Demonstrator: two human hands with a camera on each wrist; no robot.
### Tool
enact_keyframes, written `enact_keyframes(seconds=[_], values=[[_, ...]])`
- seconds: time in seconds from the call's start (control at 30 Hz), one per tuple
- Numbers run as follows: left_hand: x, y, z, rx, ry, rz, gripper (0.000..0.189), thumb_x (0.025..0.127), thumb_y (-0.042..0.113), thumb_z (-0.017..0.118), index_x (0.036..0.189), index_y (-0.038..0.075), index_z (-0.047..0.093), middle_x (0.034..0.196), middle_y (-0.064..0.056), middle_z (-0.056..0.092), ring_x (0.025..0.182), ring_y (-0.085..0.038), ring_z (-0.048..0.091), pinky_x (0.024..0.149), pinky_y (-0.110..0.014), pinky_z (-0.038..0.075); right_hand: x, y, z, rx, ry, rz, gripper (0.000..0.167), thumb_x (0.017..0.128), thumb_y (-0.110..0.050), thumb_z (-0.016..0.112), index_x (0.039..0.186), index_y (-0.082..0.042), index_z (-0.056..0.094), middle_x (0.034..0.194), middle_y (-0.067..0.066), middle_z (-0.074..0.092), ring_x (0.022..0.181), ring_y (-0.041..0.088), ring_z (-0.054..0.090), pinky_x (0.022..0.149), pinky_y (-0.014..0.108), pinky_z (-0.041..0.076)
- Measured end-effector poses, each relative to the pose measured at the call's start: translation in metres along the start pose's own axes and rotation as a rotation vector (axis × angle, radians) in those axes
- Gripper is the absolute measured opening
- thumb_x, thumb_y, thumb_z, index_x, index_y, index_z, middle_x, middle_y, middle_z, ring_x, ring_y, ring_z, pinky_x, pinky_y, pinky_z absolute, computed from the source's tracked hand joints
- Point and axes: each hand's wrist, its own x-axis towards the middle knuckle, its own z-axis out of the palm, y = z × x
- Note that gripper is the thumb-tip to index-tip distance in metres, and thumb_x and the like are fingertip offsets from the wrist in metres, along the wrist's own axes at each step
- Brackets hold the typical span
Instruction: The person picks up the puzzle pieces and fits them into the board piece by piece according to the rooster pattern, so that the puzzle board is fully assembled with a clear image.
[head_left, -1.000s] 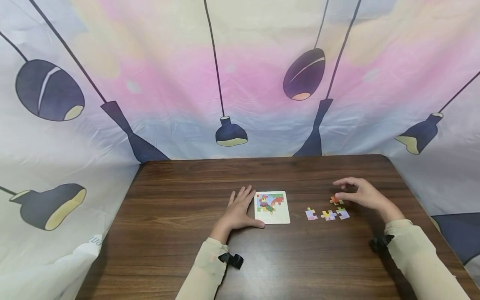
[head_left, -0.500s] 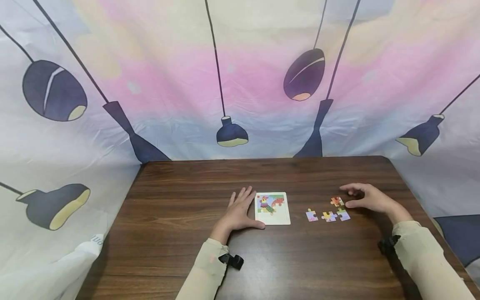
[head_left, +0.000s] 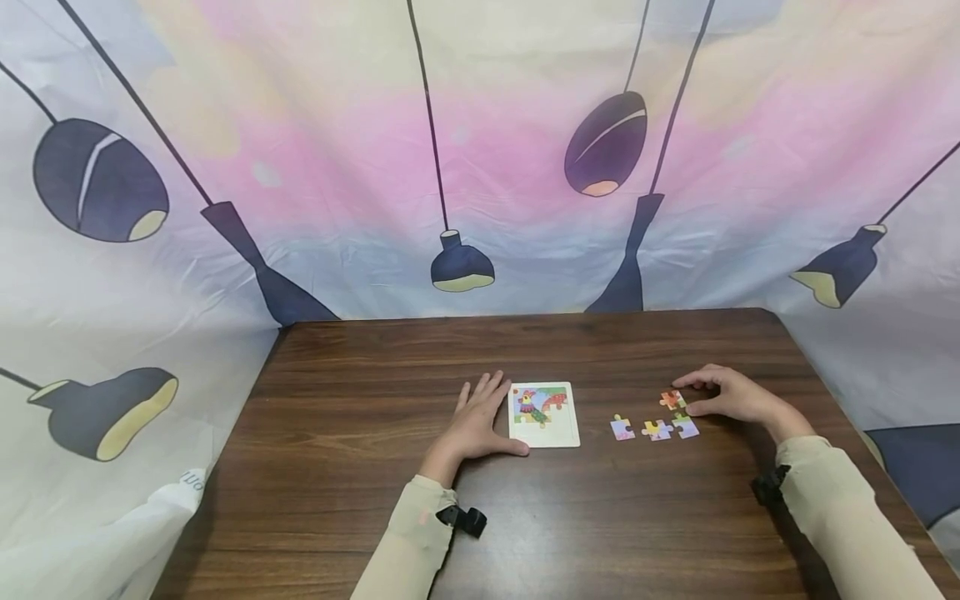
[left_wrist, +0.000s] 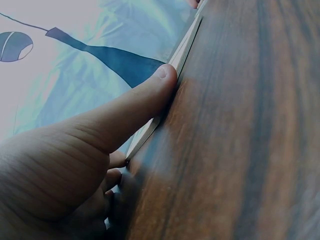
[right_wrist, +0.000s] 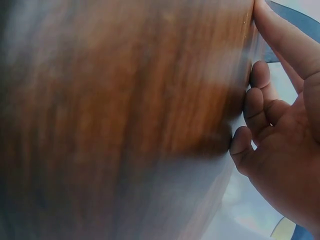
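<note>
A square puzzle board (head_left: 558, 434) with a partly filled rooster picture lies mid-table. My left hand (head_left: 474, 425) rests spread along its left side, with the thumb on the near left corner. The left wrist view shows the thumb (left_wrist: 162, 80) pressed on the board's edge (left_wrist: 142, 137). To the right, my right hand (head_left: 738, 397) pinches an orange-red puzzle piece (head_left: 672, 401) on the table, index finger at its far side and thumb at its near right. In the right wrist view the other fingers (right_wrist: 254, 102) curl with tips at the tabletop; the piece is hidden there.
Several loose puzzle pieces lie between board and right hand: a lilac one (head_left: 622, 428), a yellow and lilac one (head_left: 657, 431) and a green and lilac one (head_left: 686, 427). The brown wooden table (head_left: 360, 400) meets a lamp-patterned cloth (head_left: 510, 183) at the back.
My right hand first drew back to the right from the orange-red piece, then came back left, its thumb and index finger now at the piece. The left hand and board have stayed put.
</note>
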Motion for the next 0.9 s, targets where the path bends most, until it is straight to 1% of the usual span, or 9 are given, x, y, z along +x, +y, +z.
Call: enact_keyframes(seconds=[0.13,0.27,0.4,0.57,0.73,0.9], values=[[0.0001,0.0000,-0.0001,-0.005,0.003,0.003,0.120,0.077,0.054,0.092,0.167,0.007,0.029,0.175,-0.014,0.017,0.163,-0.034,0.005,0.129,-0.058,-0.004,0.0006,-0.0020,0.0008,-0.002,0.008,0.004,0.038,0.090,-0.017,0.086,0.125,-0.005,0.076,0.120,0.013,0.065,0.110,0.030,0.061,0.089,0.038,0.053],[-0.0001,0.0002,-0.0001,-0.010,0.005,0.007,0.120,0.077,0.054,0.093,0.167,0.006,0.029,0.175,-0.014,0.017,0.163,-0.035,0.005,0.129,-0.059,-0.004,0.0003,-0.0042,0.0013,-0.004,0.011,0.007,0.035,0.091,-0.017,0.085,0.123,-0.005,0.077,0.120,0.012,0.064,0.111,0.032,0.061,0.090,0.041,0.053],[0.0000,0.0010,-0.0006,-0.012,0.007,0.011,0.120,0.077,0.053,0.093,0.167,0.006,0.030,0.175,-0.015,0.018,0.163,-0.035,0.006,0.129,-0.059,-0.003,-0.0010,-0.0034,0.0014,-0.013,0.018,-0.007,0.034,0.091,-0.016,0.084,0.122,-0.006,0.077,0.117,0.010,0.064,0.106,0.025,0.060,0.087,0.037,0.053],[-0.0001,0.0006,-0.0010,-0.014,0.005,0.011,0.120,0.077,0.053,0.093,0.167,0.006,0.029,0.175,-0.015,0.017,0.163,-0.035,0.005,0.129,-0.059,-0.004,-0.0033,-0.0014,0.0033,-0.022,0.041,-0.049,0.032,0.092,-0.015,0.084,0.122,-0.006,0.076,0.114,0.007,0.063,0.101,0.015,0.058,0.084,0.033,0.052],[-0.0001,0.0002,-0.0009,-0.011,0.004,0.006,0.120,0.077,0.053,0.093,0.167,0.007,0.029,0.175,-0.014,0.017,0.163,-0.035,0.005,0.129,-0.059,-0.004,-0.0054,-0.0004,0.0059,-0.029,0.076,-0.104,0.028,0.093,-0.011,0.082,0.120,-0.005,0.076,0.110,0.005,0.064,0.099,0.012,0.058,0.082,0.031,0.052],[-0.0001,-0.0002,-0.0002,-0.007,0.004,0.007,0.120,0.076,0.054,0.093,0.167,0.007,0.029,0.175,-0.014,0.017,0.163,-0.034,0.005,0.129,-0.059,-0.004,-0.0058,-0.0001,0.0066,-0.019,0.079,-0.109,0.026,0.095,-0.008,0.079,0.121,-0.004,0.075,0.108,0.004,0.063,0.095,0.008,0.054,0.078,0.030,0.050]])
